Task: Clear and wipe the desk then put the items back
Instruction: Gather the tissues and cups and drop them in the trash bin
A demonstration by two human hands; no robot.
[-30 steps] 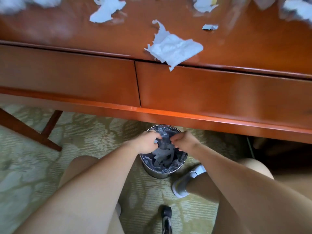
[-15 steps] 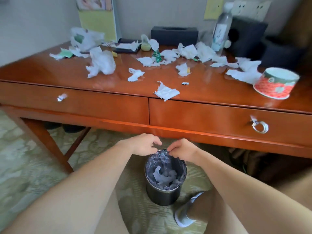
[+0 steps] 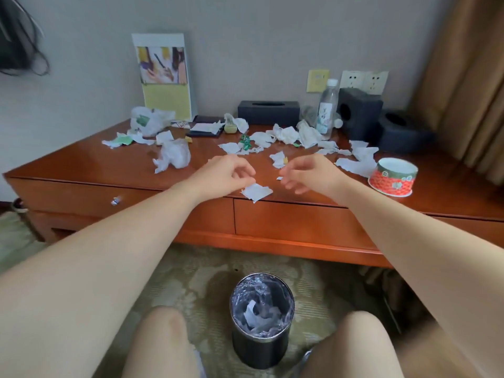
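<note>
You're raising left hand (image 3: pixel 226 173) and right hand (image 3: pixel 308 174) from dark round metal bin (image 3: pixel 259 350) at 6 o'clock: empty, apart, flanking torn white paper scrap (image 3: pixel 256 191), likely the next pickup.

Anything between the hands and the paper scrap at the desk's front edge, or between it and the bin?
Nothing visible. The left hand and right hand flank the paper scrap. The bin stands open on the floor below, between the knees.

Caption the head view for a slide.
Left hand and right hand hover empty by a paper scrap at the littered desk edge; lined bin stands on the floor.
</note>
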